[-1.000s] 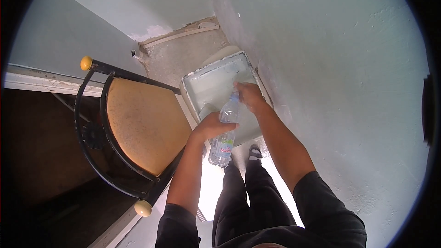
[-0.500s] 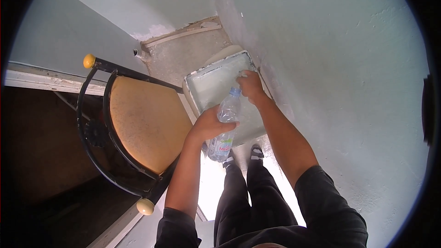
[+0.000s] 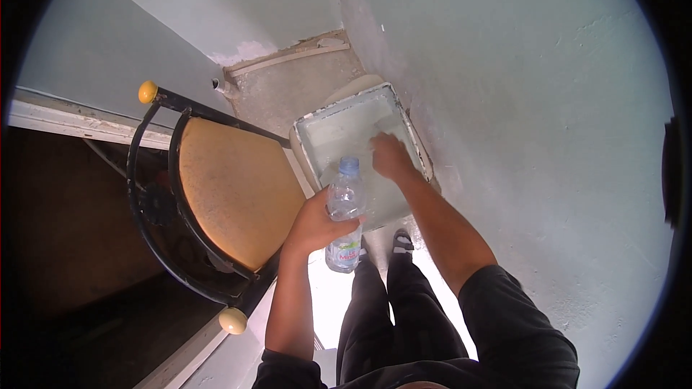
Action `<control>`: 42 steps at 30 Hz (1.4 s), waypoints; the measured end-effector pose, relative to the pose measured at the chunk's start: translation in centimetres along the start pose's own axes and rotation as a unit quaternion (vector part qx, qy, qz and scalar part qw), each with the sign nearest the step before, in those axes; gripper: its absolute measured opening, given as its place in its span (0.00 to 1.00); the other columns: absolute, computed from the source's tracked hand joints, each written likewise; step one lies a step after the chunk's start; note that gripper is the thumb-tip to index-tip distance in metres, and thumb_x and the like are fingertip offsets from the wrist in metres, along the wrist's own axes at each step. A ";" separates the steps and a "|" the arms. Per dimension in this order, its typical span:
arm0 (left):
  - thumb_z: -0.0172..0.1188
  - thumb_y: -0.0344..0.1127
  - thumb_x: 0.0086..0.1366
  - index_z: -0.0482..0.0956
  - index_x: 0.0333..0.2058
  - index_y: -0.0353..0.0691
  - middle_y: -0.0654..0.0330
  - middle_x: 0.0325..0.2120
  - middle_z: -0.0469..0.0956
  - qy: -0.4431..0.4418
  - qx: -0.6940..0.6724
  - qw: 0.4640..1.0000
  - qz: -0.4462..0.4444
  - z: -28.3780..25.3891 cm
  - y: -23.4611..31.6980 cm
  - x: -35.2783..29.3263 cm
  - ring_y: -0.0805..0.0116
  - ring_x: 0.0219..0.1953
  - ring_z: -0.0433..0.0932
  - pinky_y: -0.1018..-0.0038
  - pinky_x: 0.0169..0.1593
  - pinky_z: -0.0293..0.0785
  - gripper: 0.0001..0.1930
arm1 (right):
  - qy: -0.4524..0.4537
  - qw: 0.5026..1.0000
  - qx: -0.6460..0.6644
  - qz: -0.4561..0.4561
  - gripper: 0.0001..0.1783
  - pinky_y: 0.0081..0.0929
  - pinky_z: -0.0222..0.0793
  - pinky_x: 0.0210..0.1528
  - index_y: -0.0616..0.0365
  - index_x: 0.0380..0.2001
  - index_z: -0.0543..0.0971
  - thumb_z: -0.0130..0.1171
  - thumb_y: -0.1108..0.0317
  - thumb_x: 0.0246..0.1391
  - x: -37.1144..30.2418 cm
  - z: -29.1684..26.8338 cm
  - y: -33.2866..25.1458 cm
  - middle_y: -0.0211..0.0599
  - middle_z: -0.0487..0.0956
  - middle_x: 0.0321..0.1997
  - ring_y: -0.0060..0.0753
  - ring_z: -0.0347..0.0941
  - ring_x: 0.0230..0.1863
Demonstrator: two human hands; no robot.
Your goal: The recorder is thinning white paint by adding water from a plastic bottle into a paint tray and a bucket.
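My left hand [image 3: 316, 222] is wrapped round the middle of a clear plastic water bottle [image 3: 347, 204], its blue cap on and its label near the base. The bottle stands nearly upright in my grip. To the right and farther off, my right hand [image 3: 393, 156] is closed, somewhat blurred, over a pale rectangular tray-like basin [image 3: 308, 148] with a chipped, dark-marked rim. Whatever its fingers hold, if anything, is hidden. A whitish surface shows inside the basin.
On the left stands a chair with a tan seat [image 3: 234, 191], black metal frame and yellow knobs [image 3: 148, 91]. A pale green wall [image 3: 533, 122] rises close on the right. Behind the basin is a bare concrete ledge [image 3: 288, 84]; a short pipe [image 3: 227, 87] sticks out beside it.
My left hand has drawn the bottle nearer and slightly left, and it stands straighter. My right hand has moved away from the bottle's cap and a little nearer to me.
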State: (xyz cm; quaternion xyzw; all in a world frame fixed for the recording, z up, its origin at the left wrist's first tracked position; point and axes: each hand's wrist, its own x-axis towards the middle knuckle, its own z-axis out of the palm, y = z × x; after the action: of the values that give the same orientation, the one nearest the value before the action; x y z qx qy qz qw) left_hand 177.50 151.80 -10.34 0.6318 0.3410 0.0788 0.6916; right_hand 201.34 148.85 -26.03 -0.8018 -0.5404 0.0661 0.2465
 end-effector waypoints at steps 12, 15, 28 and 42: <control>0.73 0.35 0.50 0.77 0.47 0.34 0.55 0.37 0.83 0.019 0.011 1.000 -0.005 0.1 -1.5 -1.0 0.68 0.39 0.81 0.69 0.46 0.76 0.25 | -0.042 0.927 0.189 0.320 0.11 0.35 0.68 0.25 0.64 0.26 0.74 0.52 0.67 0.59 -0.8 -3.1 -2.4 0.49 0.77 0.21 0.41 0.74 0.21; 0.73 0.36 0.50 0.77 0.47 0.34 0.55 0.36 0.83 0.013 0.022 1.000 -0.013 0.4 -1.7 -0.6 0.68 0.38 0.82 0.69 0.45 0.76 0.25 | -0.072 0.863 0.366 0.341 0.06 0.28 0.59 0.18 0.58 0.24 0.72 0.53 0.71 0.54 -1.2 -3.0 -2.0 0.36 0.71 0.17 0.29 0.64 0.15; 0.73 0.43 0.47 0.78 0.46 0.36 0.52 0.36 0.83 0.001 0.082 0.996 -0.044 0.7 -3.5 0.6 0.60 0.38 0.83 0.67 0.46 0.76 0.28 | -0.039 0.441 0.776 0.449 0.15 0.32 0.79 0.42 0.61 0.43 0.70 0.45 0.58 0.69 -0.3 -5.4 -4.6 0.45 0.79 0.42 0.40 0.79 0.43; 0.71 0.52 0.46 0.81 0.45 0.39 0.51 0.38 0.83 -0.077 0.160 0.977 -0.114 3.9 -1.9 4.0 0.56 0.41 0.82 0.66 0.47 0.74 0.30 | -0.091 0.497 0.766 0.396 0.18 0.26 0.68 0.31 0.51 0.20 0.68 0.59 0.59 0.60 0.2 -3.8 -2.3 0.28 0.70 0.21 0.29 0.69 0.27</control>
State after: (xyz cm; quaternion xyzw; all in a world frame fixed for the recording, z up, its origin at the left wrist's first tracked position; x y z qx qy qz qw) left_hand 182.16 150.35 -13.67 0.6956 0.3644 -0.1051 0.6101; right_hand 200.93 148.45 -21.60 -0.4183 0.0774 0.6173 0.6618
